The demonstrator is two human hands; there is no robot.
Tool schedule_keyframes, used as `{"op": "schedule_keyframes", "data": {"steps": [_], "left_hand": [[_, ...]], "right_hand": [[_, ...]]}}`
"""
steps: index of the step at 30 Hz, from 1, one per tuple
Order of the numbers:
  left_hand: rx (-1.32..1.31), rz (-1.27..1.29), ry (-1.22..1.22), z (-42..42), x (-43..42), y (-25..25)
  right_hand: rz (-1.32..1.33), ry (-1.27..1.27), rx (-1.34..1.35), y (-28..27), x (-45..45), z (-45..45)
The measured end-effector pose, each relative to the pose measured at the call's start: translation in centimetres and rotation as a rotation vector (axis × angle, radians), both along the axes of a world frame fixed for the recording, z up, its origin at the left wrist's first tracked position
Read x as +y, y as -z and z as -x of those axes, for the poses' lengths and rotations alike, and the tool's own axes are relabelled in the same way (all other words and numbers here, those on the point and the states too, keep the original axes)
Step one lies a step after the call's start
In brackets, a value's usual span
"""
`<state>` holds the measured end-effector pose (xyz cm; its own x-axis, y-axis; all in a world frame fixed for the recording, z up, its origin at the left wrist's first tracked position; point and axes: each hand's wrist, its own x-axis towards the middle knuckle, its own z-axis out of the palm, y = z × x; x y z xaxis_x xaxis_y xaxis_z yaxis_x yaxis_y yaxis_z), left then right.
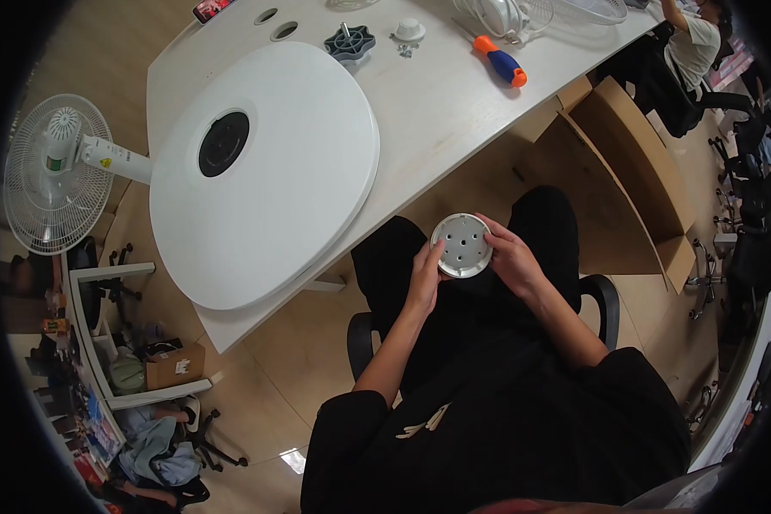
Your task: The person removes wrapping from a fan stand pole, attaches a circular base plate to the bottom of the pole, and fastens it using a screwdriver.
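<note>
A round white disc-shaped part with several holes in its face (462, 246) is held over my lap, between both hands. My left hand (426, 276) grips its left edge, thumb on the rim. On the right edge, my right hand (512, 254) closes round it with the thumb near the face. The fingers beneath the part are hidden. Up on the table lies a large white round base (291, 163) with a dark round centre (224, 144). Beyond it are a dark grey knob with a metal stud (349, 41), a small white cap (409, 30) and several small screws (407, 50).
An orange and blue screwdriver (501, 62) lies on the white table (428, 128). White fan parts (497, 17) sit at the far edge. A fan (60, 171) stands left. An open cardboard box (634, 163) is at right. Other people sit nearby, one at upper right (692, 51).
</note>
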<state>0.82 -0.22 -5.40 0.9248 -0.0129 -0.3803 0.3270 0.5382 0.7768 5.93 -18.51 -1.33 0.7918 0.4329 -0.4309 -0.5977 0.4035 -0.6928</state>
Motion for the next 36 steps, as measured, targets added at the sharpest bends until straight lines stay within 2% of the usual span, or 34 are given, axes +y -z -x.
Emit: {"op": "schedule_keyframes", "data": {"steps": [20,32,36], "left_hand": [[0.008,0.077,0.030,0.01,0.37,0.18],[0.008,-0.038,0.056,-0.01,0.11,0.28],[-0.009,0.103,0.034,0.05,0.31,0.19]], "right_hand": [[-0.050,0.026,0.040,-0.11,0.09,-0.03],[-0.046,0.000,0.002,-0.12,-0.16,-0.02],[-0.020,0.040,0.065,-0.65,0.20,-0.21]]}}
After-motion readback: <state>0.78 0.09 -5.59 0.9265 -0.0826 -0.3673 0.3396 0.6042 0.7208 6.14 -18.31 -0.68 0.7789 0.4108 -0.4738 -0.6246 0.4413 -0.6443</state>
